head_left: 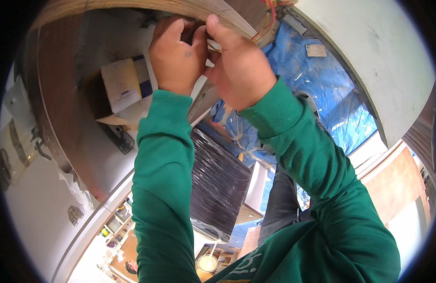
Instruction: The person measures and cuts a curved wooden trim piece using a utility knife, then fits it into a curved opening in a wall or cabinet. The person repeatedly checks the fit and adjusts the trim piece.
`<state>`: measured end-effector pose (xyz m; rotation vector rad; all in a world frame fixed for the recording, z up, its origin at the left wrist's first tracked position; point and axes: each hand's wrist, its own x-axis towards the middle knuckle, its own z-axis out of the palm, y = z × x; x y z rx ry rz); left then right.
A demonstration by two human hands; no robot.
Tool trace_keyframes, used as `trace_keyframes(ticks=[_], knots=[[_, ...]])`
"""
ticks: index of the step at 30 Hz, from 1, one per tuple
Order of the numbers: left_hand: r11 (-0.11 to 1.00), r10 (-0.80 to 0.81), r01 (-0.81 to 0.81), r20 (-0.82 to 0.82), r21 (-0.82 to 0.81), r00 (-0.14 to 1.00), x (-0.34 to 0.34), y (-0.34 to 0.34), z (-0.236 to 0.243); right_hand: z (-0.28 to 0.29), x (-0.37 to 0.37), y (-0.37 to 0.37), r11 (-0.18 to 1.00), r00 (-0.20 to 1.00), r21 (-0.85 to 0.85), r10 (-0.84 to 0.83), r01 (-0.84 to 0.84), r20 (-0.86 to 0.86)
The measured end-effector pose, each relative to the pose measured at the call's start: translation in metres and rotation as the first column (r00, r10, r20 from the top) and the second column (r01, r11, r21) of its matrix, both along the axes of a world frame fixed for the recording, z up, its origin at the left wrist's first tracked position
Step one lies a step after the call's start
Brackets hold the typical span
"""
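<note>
1. Wires, thin, red and yellowish: upper middle of the frame, running down beside the wooden edge toward the right hand; a fine strand also shows in the gap between the hands.
2. Step in hand, as judged: close two-handed finger work on the wires, beneath the wooden edge. Whether this is twisting, joining or threading cannot be told.
3. Next move, as judged: calls for a steady fingertip pinch by one hand and small, controlled motion by the other, with no hard pull on the strands.
4. Left hand: upper middle, back of the hand to the camera; fingers curled, thumb bent in toward them, mostly closed. Contents of the grasp hidden; hold cannot be told.
5. Right hand: just beside the left, slightly blurred; thumb raised and extended close to the wooden edge, other fingers partly bent and partly hidden, about half open. Fingertips lie near the strand; a firm hold on it cannot be confirmed.
6. Cardboard box, brown with yellow and dark blue parts: left of the hands, upper left of the frame.
7. Blue sheet, crumpled and soiled: upper right, with a small beige piece on it.
8. Dark panel, wrapped in clear film: middle of the frame, between the green sleeves.
</note>
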<state>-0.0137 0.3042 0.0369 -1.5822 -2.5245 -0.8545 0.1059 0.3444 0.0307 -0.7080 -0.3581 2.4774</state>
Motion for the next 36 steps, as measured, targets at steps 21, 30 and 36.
trace_keyframes(ticks=[21, 30, 36], knots=[[0.776, 0.567, -0.629, 0.389, 0.042, 0.726, 0.117, -0.286, -0.006, -0.004, -0.011, -0.001, 0.99, 0.989, 0.089, 0.101, -0.111, 0.113], [0.738, 0.646, -0.605, -0.052, 0.299, 0.762, 0.084, -0.322, -0.041, -0.003, -0.008, 0.026, 0.831, 0.89, 0.32, 0.413, -0.455, 0.193], [0.787, 0.586, -0.532, -0.107, 0.313, 0.803, 0.045, -0.336, -0.041, -0.004, -0.012, 0.039, 0.777, 0.844, 0.34, 0.441, -0.53, 0.307]])
